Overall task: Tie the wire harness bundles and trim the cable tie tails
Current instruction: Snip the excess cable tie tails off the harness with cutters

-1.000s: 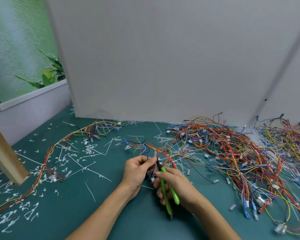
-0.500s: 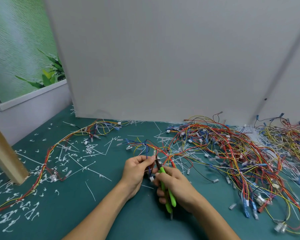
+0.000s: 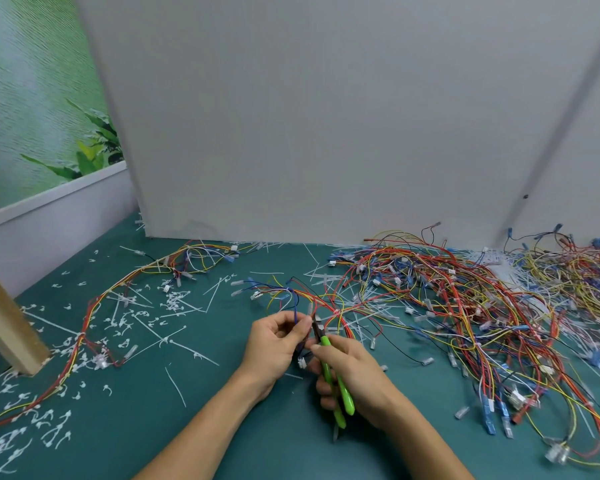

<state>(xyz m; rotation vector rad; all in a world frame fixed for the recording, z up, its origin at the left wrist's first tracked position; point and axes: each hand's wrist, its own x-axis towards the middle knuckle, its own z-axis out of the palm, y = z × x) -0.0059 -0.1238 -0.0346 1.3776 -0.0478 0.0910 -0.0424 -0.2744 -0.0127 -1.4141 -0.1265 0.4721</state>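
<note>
My left hand (image 3: 274, 344) pinches a thin bundle of red, yellow and blue wires (image 3: 312, 303) just above the green mat (image 3: 153, 427). A white cable tie tail (image 3: 310, 309) sticks up from the bundle beside my left thumb. My right hand (image 3: 354, 375) grips green-handled cutters (image 3: 333, 379), and their dark jaws sit at the bundle right next to that tail. White connectors (image 3: 302, 362) hang from the bundle between my hands.
A large tangled heap of wire harnesses (image 3: 465, 313) covers the mat's right side. A tied harness (image 3: 94, 313) runs along the left among cut tie tails (image 3: 177, 303) and loose ties. A wooden post (image 3: 4, 323) stands at the left, and a grey panel (image 3: 326, 116) behind.
My right hand has moved the cutters slightly up and left, bringing the jaws in against the bundle. My left hand has stayed put on the wires.
</note>
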